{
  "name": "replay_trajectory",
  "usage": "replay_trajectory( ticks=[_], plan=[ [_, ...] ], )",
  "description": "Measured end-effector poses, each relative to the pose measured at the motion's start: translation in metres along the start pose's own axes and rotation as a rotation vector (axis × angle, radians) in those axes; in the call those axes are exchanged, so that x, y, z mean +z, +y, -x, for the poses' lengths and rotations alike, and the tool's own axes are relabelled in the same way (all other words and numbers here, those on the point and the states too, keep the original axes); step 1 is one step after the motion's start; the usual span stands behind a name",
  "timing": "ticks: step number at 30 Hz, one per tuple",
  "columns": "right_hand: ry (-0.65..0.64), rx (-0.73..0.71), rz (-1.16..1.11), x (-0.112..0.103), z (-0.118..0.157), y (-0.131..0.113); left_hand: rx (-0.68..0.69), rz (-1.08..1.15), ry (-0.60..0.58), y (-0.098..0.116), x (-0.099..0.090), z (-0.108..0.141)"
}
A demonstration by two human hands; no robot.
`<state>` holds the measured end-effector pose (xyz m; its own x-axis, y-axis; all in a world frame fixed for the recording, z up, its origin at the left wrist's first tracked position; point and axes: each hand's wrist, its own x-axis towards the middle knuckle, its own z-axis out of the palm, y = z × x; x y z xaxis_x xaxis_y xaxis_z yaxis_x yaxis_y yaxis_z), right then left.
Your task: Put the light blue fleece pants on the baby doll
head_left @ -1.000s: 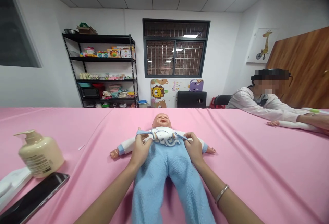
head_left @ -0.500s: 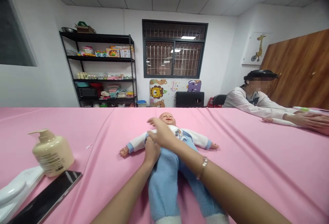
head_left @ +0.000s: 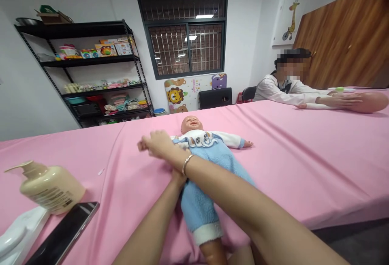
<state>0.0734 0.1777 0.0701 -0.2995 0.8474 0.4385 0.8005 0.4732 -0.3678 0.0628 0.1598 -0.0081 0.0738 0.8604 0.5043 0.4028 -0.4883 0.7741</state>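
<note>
Right hand (head_left: 156,143) reaches across the doll's chest and closes around its far arm, near the little hand, fingers curled on it. My left hand (head_left: 178,174) sits mostly hidden under my right forearm, against the doll's flank; I cannot tell whether it is spread or gripping. The plastic baby doll in blue fleece overalls (head_left: 203,157) lies on its back on the pink cloth-covered surface (head_left: 288,163), head away from me, legs toward me, one bare foot near the bottom edge of the view.

With my arms crossed, I judge a pull on that arm could twist the doll or drag the cloth into folds. The cream pump bottle (head_left: 48,188) and the black phone (head_left: 65,236) lie well to my left, likely safe. Farther off, another person's sleeve (head_left: 288,92) rests on the surface.
</note>
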Motion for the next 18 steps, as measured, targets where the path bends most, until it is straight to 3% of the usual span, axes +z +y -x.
replay_trajectory(
  ticks=[2,5,8,11,13,18],
  plan=[
    [0.143,0.098,0.13,-0.027,-0.014,0.01,0.146,0.085,-0.029,0.002,-0.003,0.001],
    [0.227,0.319,0.104,-0.064,-0.013,0.035,0.28,-0.025,0.106,0.01,-0.005,0.001],
    [0.062,0.294,-0.014,-0.083,0.005,0.056,0.37,-0.1,0.176,0.017,-0.005,0.001],
    [-0.301,0.176,-0.122,-0.088,0.02,0.064,0.387,-0.119,0.224,0.02,-0.008,0.0],
    [-0.442,0.134,-0.192,-0.09,0.025,0.065,0.389,-0.114,0.236,0.021,-0.012,-0.001],
    [-0.375,0.113,-0.112,-0.101,0.03,0.066,0.342,0.0,0.122,0.023,-0.019,-0.008]
  ],
)
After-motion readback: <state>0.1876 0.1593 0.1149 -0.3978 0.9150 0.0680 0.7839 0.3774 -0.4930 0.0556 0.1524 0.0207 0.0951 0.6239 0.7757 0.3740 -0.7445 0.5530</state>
